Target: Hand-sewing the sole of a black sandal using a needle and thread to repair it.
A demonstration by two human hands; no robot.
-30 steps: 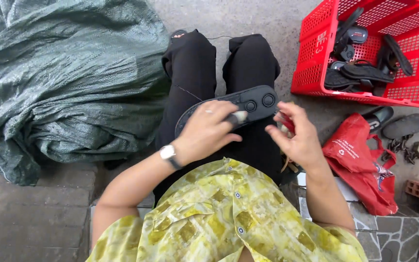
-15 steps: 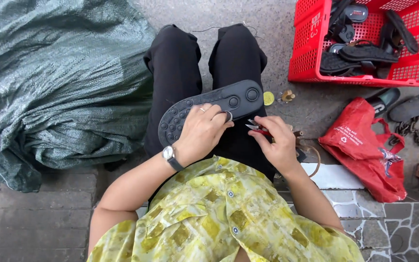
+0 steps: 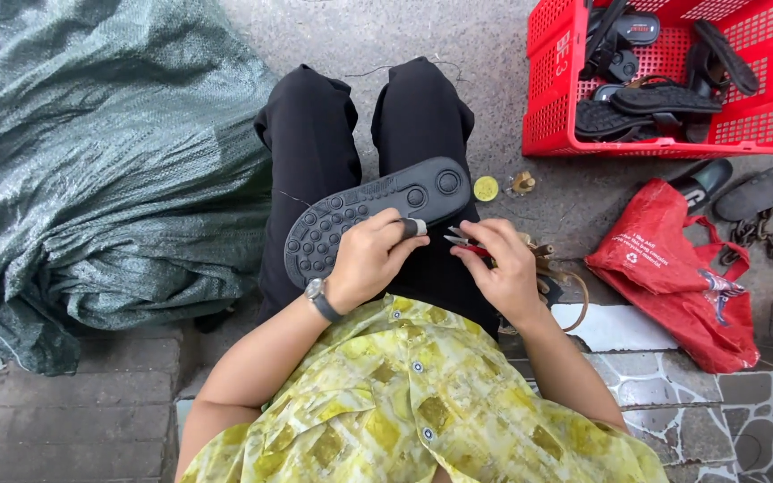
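A black shoe (image 3: 360,210) lies sole-up across my lap, its studded sole facing the camera. My left hand (image 3: 370,257) grips the near edge of the shoe, a pale band on one finger and a watch on the wrist. My right hand (image 3: 501,266) holds small red-handled pliers (image 3: 464,242), their metal tip pointing left at the shoe's edge beside my left fingers.
A red plastic crate (image 3: 555,98) of black sandals stands at the upper right. A red bag (image 3: 673,273) lies right of my knee, with chains and a dark sole beyond it. A green net tarp (image 3: 91,170) is heaped at left. Small tins (image 3: 487,189) sit on the ground.
The view has shifted so the crate sits further right. My right hand has come in to the shoe's edge with the pliers; my left hand stays on the shoe.
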